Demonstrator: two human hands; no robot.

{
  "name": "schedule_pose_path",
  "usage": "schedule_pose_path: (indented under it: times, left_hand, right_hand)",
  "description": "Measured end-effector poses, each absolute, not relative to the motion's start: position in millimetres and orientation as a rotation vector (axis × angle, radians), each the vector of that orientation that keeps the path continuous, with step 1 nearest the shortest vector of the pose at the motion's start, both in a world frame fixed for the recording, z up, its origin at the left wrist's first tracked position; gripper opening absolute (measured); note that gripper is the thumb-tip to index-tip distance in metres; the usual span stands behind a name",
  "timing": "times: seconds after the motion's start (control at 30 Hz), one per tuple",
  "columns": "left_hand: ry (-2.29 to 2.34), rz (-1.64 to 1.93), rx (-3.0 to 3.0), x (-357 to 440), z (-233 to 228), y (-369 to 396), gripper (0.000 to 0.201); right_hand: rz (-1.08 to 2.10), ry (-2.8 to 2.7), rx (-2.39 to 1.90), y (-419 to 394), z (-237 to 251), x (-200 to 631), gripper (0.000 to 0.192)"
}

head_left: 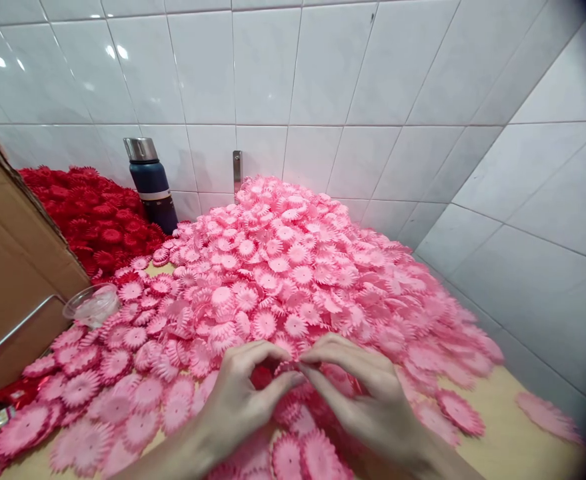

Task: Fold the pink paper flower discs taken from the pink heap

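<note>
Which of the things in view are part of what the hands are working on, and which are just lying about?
In hand:
left hand and right hand, fingertips meeting on a red flower piece
pink flower pile around them

Lying about:
red flower pile
dark flask
clear plastic cup
cardboard box

The light wooden tabletop sits pushed into a white-tiled corner, and only a bare strip of it shows at the near right. Most of it is buried under a big heap of pink fabric flower pieces, which slopes up toward the back wall and thins out to single rosettes at the near edge. Behind, on the left, lies a smaller pile of red flower pieces. A dark blue flask with a steel cap stands between the two piles. A clear plastic cup, perhaps lying on its side, rests beside a cardboard box at the left.
</note>
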State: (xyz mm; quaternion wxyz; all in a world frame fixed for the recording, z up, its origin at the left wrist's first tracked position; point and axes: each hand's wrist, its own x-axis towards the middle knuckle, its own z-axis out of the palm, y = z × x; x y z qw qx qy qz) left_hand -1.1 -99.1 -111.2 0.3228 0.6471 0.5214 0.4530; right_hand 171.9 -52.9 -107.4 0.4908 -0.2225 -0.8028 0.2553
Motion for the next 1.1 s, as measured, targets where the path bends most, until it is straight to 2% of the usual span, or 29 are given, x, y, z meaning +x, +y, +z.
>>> schedule_pose_path:
  times: [0.1,0.27,0.4,0.67,0.9,1.1]
  left_hand:
    - [1.399,1.174,1.755,-2,-113,-99,0.01]
    - [1.496,1.149,1.824,-1,-113,-102,0.033]
    - [1.496,1.162,1.868,0,-114,-101,0.038]
    - [1.407,1.195,1.872,-2,-120,-100,0.037]
    - [1.431,1.137,1.921,-1,-115,-101,0.035]
    - [1.302,1.192,1.871,-1,-115,-100,0.009]
  right_hand:
    - [0.57,-1.934,-0.553,-54,-106,171,0.02]
    - [0.429,-1.957,-0.4,-55,-97,170,0.021]
    - [0.458,-1.978,-0.303,-56,-96,168,0.028]
    - [0.701,-2.052,-0.427,-50,-105,178,0.021]
    - [0.633,-2.072,-0.473,-51,-109,179,0.016]
    - [0.494,-2.109,-0.473,-51,-109,180,0.019]
